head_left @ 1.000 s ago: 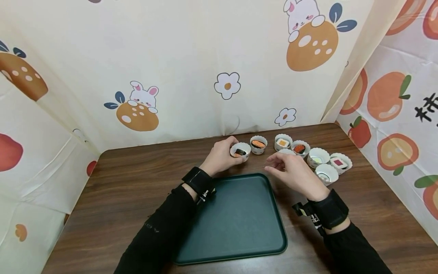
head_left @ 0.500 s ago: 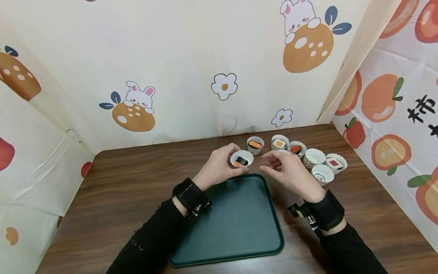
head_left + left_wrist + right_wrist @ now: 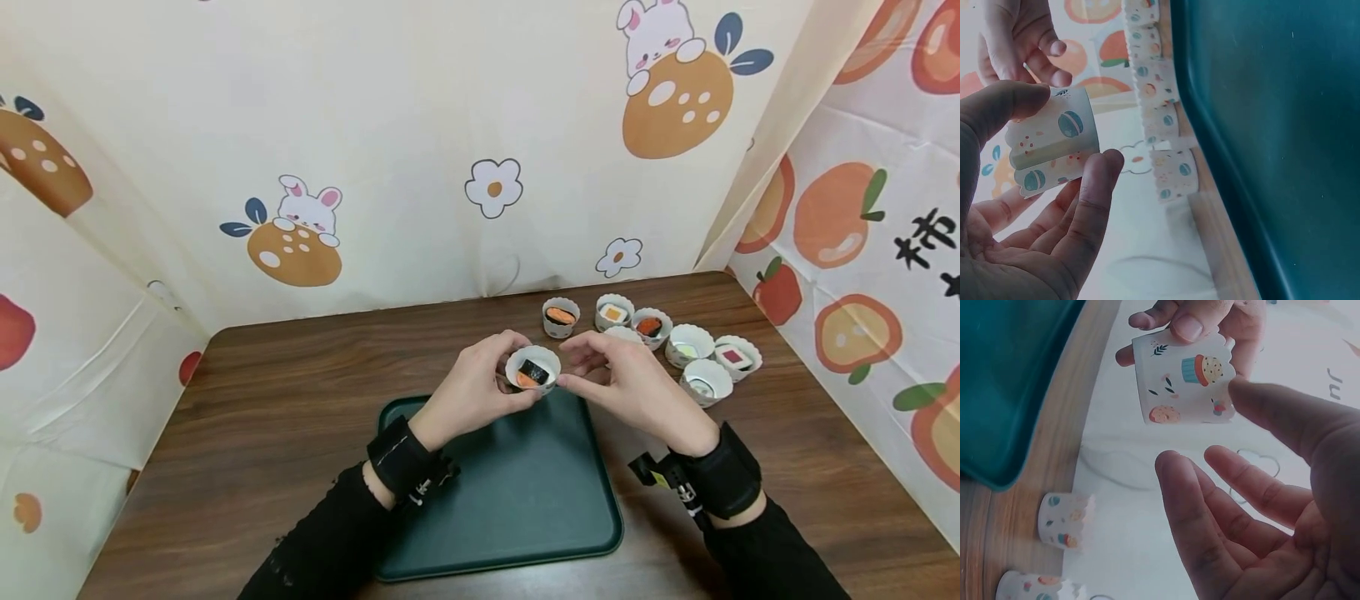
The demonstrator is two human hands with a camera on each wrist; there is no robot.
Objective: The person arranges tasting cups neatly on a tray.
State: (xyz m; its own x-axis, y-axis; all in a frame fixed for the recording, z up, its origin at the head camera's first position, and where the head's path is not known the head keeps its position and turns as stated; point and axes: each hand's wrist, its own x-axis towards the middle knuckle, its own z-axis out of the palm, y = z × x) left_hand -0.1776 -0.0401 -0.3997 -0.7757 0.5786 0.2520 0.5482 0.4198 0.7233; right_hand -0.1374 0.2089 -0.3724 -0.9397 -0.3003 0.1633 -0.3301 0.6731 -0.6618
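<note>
My left hand (image 3: pixel 474 385) holds a white paper baking cup (image 3: pixel 1047 150) with scalloped rim and printed cupcakes, gripped between thumb and fingers. Inside it lies a small sushi piece (image 3: pixel 532 372), orange with a black band. The cup is raised over the far edge of the dark green tray (image 3: pixel 525 492). From the other side my right hand (image 3: pixel 633 379) has come close, its fingers apart and loosely bent. In the right wrist view its thumb tip (image 3: pixel 1244 390) is right at the rim of the cup, while the other fingers stand away from the wall.
Behind the right hand, several similar cups stand on the wooden table (image 3: pixel 300 383): one with orange sushi (image 3: pixel 560 317), one with a white and yellow piece (image 3: pixel 612 314), one with red-topped sushi (image 3: pixel 650 327), others further right. A printed cloth (image 3: pixel 405 108) hangs behind the table.
The left hand has lifted the cup off the back of the table and brought it nearer, over the tray's far edge. The right hand has shifted slightly left, up to the cup.
</note>
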